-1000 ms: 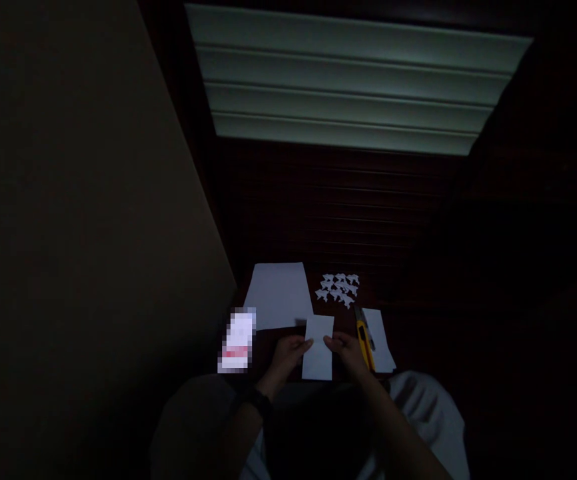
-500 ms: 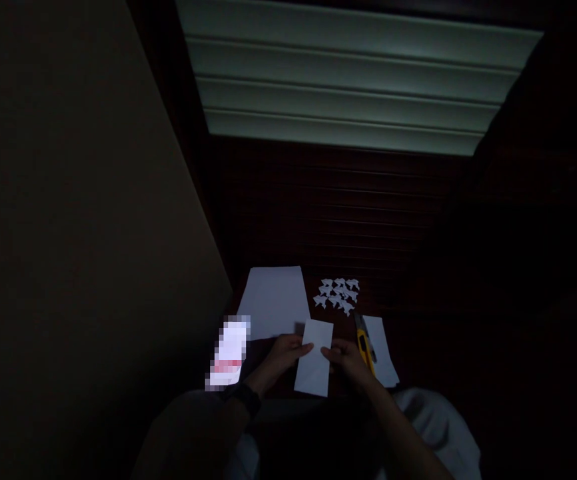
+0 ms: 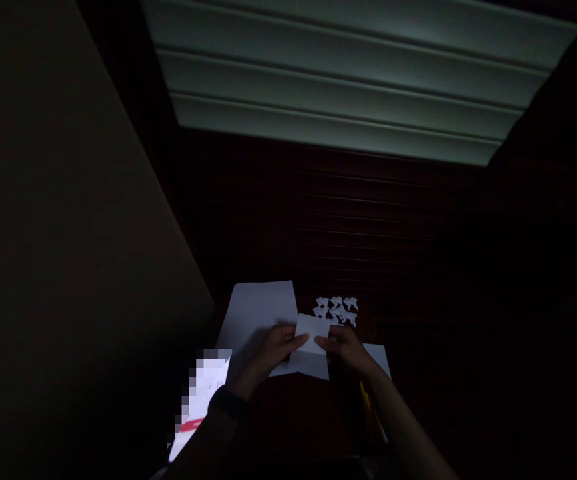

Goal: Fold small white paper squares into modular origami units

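Note:
A white sheet of paper [image 3: 313,328] is held up between my two hands, bent across its middle so that its lower part slants away from the upper part. My left hand [image 3: 281,343] pinches its left edge, thumb on the near face. On the right edge my right hand [image 3: 342,343] grips it the same way, fingers behind the paper. Several small folded white paper figures [image 3: 337,310] lie just beyond it, partly covered by the sheet and my right hand.
A larger white paper stack [image 3: 258,307] lies at the left. A lit screen [image 3: 201,400], partly blurred, is beside my left wrist. Under my right forearm are a yellow-handled utility knife [image 3: 366,400] and more white paper [image 3: 379,357]. A wall [image 3: 68,233] rises at the left.
The paper was flat and upright in my hands; now it is bent across the middle and held nearer the figures. The view has shifted, and my right forearm now covers much of the knife.

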Motion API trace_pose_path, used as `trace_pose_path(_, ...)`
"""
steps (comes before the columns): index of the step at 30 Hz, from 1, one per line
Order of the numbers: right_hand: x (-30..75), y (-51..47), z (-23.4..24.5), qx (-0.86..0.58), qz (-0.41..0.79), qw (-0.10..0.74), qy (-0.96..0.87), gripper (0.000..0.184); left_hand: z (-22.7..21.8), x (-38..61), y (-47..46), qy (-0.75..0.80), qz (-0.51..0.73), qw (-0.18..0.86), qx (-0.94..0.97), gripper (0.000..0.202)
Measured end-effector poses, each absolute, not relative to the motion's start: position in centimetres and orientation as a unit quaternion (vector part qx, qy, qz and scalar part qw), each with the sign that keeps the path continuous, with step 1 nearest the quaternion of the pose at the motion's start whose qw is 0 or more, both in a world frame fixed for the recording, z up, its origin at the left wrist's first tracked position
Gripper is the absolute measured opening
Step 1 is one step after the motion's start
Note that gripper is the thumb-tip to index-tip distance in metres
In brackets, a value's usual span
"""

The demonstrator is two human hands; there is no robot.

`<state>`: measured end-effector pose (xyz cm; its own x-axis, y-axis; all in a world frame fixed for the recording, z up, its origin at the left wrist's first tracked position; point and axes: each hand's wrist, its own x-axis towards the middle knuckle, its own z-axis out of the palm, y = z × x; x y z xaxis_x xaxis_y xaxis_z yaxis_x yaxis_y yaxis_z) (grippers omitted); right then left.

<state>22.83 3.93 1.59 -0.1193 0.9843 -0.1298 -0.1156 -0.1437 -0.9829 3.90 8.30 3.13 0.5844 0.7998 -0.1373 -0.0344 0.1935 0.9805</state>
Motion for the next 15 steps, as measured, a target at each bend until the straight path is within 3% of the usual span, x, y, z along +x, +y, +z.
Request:
trace_pose_path(7, 22.63, 4.87, 1.46, -0.478, 0.551, 0.508, -0.458, 0.037, 2.81, 4.12, 9.61, 0.345, 0.298, 0.688, 0.564, 0.036)
trace_pose_path(15, 22.76, 4.78, 1.59, -0.492, 0.544, 0.521, -0.436, 0.043, 2.84, 4.52, 8.66, 0.385, 0.379, 0.669, 0.510, 0.029)
